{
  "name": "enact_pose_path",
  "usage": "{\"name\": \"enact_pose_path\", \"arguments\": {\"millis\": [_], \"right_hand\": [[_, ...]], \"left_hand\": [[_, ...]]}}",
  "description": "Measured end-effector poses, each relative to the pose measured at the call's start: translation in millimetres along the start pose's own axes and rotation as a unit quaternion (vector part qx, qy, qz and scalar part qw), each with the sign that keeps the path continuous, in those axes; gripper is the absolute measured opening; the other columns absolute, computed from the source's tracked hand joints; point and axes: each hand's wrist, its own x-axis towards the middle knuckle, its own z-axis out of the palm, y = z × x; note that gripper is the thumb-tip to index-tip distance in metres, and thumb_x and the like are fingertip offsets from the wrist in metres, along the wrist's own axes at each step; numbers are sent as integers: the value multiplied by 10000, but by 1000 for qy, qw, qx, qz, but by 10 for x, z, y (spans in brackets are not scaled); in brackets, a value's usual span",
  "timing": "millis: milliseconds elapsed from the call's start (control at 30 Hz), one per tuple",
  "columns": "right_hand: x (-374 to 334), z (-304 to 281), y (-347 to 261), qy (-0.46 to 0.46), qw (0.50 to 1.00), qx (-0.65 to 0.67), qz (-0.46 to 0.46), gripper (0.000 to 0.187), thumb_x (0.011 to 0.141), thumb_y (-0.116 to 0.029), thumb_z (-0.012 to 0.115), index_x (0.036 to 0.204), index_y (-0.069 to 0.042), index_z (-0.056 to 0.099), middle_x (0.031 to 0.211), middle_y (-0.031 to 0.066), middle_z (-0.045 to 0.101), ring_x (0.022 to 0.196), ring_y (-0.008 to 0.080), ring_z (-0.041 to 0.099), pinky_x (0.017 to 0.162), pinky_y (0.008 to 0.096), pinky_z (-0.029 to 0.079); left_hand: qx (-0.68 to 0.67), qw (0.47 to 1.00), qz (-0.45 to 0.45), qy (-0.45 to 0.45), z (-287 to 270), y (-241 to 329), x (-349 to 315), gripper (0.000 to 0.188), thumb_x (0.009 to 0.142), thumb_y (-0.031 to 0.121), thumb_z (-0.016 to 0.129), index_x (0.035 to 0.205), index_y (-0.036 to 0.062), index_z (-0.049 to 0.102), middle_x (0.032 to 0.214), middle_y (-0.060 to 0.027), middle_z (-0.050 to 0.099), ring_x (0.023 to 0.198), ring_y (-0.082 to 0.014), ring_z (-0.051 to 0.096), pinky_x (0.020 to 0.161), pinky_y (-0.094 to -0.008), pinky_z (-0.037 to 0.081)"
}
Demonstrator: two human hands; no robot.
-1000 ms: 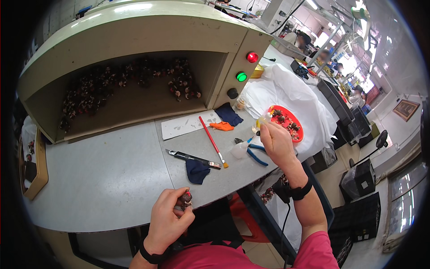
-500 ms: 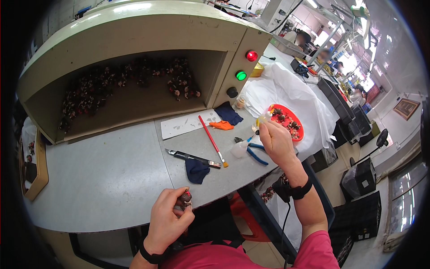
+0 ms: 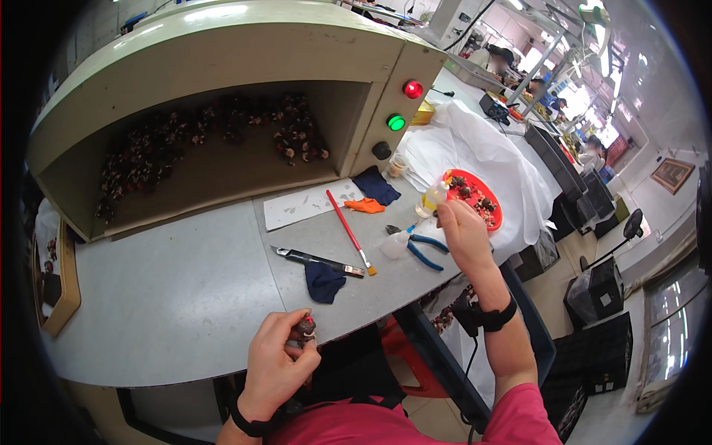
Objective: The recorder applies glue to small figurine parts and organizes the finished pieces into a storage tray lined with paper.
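My left hand [image 3: 280,362], at the table's front edge, pinches a small dark brown figurine [image 3: 305,328] with a red detail and a pale lower part. Out to the right, my right hand [image 3: 466,228] is closed, thumb against fingers; whatever sits between its fingertips is too small to make out. Just beyond those fingertips stands a clear bottle with yellowish liquid [image 3: 430,202]. Behind the hand lies a red tray [image 3: 498,215] holding several small brown and pale pieces. Close by, on the table, are a white squeeze bottle [image 3: 395,245] and blue-handled pliers [image 3: 424,259].
A beige oven-like box [image 3: 245,52] with several figurines inside fills the back. On the grey table [image 3: 178,297] lie a black utility knife [image 3: 319,261], a red brush [image 3: 345,225], dark blue cloths [image 3: 323,283] and an orange cloth [image 3: 364,205]. A drawer-like bin [image 3: 530,311] is under my right forearm.
My right hand has shifted a little right and down, away from the clear bottle, uncovering more of the pliers. My left hand keeps the figurine in nearly the same place.
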Motion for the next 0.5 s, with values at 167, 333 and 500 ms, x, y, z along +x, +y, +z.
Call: {"name": "enact_pose_path", "arguments": {"millis": [167, 333, 500], "right_hand": [[-333, 92, 567, 29, 998, -29, 44, 259, 954, -233, 538, 952, 12, 623, 906, 182, 600, 877, 341, 582, 752, 412, 459], [-506, 236, 743, 66, 991, -114, 32, 222, 907, -136, 583, 1078, 2, 609, 996, 184, 603, 961, 351, 576, 872, 425, 442], [-533, 261, 715, 132, 988, -76, 35, 234, 894, -85, 578, 1111, -2, 606, 1045, 173, 605, 1006, 339, 571, 897, 421, 436]], "left_hand": [[-16, 1000, -19, -1, 3, 53, -2, 397, 741, -46, 618, 1137, -22, 605, 957, -85, 558, 809, -143, 609, 627, -229, 531], [-8, 1000, -19, -4, -23, 53, -11, 392, 744, -49, 614, 1135, -22, 606, 961, -76, 557, 815, -135, 611, 627, -225, 529], [3, 1000, -17, -7, -4, 40, 2, 386, 759, -37, 619, 1144, -22, 606, 969, -85, 558, 827, -140, 619, 625, -222, 541]]}}
